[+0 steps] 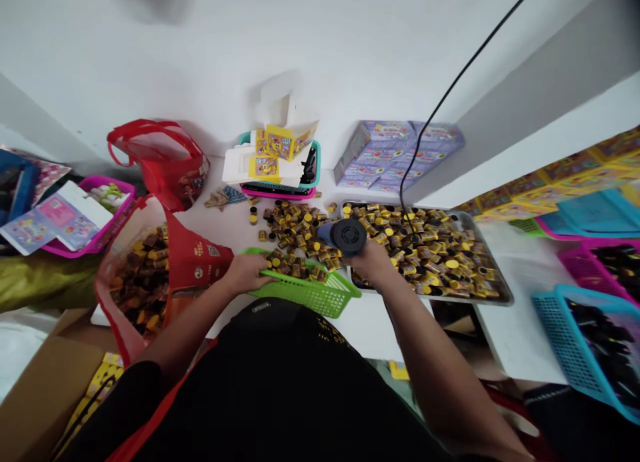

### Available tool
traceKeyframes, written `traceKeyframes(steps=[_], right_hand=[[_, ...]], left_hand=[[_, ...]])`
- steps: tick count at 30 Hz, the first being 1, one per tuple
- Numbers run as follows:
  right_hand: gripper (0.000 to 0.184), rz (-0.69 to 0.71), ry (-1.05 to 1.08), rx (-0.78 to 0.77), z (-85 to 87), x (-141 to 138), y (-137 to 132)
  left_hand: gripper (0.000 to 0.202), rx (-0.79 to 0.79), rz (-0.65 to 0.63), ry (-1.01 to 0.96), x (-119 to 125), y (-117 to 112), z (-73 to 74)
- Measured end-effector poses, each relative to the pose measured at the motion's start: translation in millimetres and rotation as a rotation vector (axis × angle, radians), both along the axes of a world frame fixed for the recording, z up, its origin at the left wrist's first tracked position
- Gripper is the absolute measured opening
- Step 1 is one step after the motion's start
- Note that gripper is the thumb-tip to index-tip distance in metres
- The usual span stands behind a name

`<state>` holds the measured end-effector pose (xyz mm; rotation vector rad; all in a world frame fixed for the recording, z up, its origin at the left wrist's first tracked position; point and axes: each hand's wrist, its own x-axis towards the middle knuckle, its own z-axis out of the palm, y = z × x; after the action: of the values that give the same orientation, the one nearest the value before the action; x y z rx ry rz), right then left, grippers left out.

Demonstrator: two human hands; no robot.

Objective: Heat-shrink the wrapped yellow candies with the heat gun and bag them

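we are working at a white table with our hands apart. our left hand [245,273] is pressing on the near rim of a green plastic basket [320,294], though we cannot tell whether its fingers are clamping it. our right hand [369,261] is gripping a dark handheld blower [345,236], its round black end facing up toward us, and a black cable [453,95] is hanging down behind it. we seem to be working the blower over small yellow-and-black capped tubes [295,232], which are lying in a loose heap between our hands and spilling into the basket. more of them are filling a steel tray [505,295] on our right and a red tote bag [200,259] on our left, while purple printed boxes [395,157] are standing beyond the tray.
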<state>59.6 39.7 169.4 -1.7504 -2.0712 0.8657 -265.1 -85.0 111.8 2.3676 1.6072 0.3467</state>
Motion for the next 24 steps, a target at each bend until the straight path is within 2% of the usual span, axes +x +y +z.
traceKeyframes(steps=[2,4,7,9,11,13,17,21,24], right_hand=[[0.010,0.038,0.005,-0.176,5.2,-12.6,8.6],[0.011,0.053,0.032,-0.201,12.8,-26.0,17.9],[0.014,0.007,-0.008,0.033,28.8,-34.4,30.0],[0.015,-0.030,-0.025,0.157,41.7,-27.9,33.4],[0.016,-0.040,0.016,0.163,54.9,-14.3,30.9],[0.016,-0.017,0.075,0.047,66.1,1.6,22.6],[0.014,0.004,0.087,-0.236,75.5,24.9,-2.5],[0.018,0.048,0.084,-0.331,71.9,29.7,-18.1],[0.021,0.122,0.151,-0.429,67.6,18.5,-17.6]], left_hand=[[0.047,0.032,0.086,0.005,-6.3,12.0,2.8],[0.051,0.077,0.173,0.017,-10.6,32.6,7.5],[0.054,0.164,0.201,0.014,-9.2,65.0,18.6],[0.052,0.225,0.106,0.014,-3.2,76.4,26.7],[0.048,0.288,-0.038,0.025,3.5,76.0,32.4],[0.043,0.346,-0.136,0.030,6.8,66.7,34.1],[0.042,0.426,-0.130,0.020,-1.3,44.4,29.2],[0.043,0.482,-0.170,0.032,-8.8,38.8,29.0],[0.045,0.498,-0.196,0.033,-2.2,45.7,35.0]])
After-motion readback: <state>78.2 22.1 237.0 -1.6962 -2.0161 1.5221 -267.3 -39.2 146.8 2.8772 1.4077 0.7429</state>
